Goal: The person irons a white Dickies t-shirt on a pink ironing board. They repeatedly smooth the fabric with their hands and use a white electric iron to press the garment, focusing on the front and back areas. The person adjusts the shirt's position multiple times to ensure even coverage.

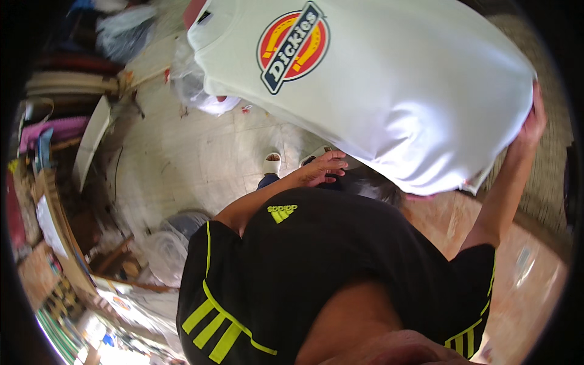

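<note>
White shirt (377, 73) runs crosswise; right hand (533, 125) touches its hem end, pinch unclear; left hand (316, 172), fingers spread, beside its near edge.

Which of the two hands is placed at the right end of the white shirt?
The right hand: it lies against that end of the white shirt. The left hand is open instead, near the shirt's lower edge in the picture.
</note>
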Demonstrator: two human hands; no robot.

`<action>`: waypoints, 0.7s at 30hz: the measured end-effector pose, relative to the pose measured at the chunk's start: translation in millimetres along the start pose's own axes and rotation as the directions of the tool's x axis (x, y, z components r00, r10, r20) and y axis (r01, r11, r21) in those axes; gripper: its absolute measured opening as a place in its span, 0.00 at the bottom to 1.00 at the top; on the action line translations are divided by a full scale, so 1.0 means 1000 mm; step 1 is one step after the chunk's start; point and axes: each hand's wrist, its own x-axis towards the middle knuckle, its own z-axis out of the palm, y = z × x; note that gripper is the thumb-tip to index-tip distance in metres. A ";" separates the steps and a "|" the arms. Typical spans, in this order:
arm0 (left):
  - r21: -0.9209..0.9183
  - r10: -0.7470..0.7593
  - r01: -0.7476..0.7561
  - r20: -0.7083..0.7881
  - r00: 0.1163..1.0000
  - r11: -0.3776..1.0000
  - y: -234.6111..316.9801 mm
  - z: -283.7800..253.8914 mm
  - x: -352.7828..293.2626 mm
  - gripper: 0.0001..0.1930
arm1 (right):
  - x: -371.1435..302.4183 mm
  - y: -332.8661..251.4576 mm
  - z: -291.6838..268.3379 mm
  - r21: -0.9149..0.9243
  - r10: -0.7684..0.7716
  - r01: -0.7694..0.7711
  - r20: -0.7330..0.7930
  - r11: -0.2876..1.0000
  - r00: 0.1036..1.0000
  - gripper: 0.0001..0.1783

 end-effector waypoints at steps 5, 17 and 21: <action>0.323 -0.134 0.070 0.181 0.974 0.944 0.018 0.008 -0.033 0.37 | -0.014 -0.012 0.084 0.026 -0.129 0.129 -0.008 0.991 0.992 0.20; -0.228 0.409 -0.386 0.061 0.911 0.894 0.064 0.076 -0.061 0.36 | -0.193 -0.081 0.084 -0.470 -0.423 0.180 -0.485 0.864 0.766 0.22; -0.226 0.505 -0.496 -0.020 0.863 0.838 0.118 0.085 -0.126 0.30 | -0.239 -0.107 0.084 -0.593 -0.505 0.082 -0.595 0.801 0.626 0.22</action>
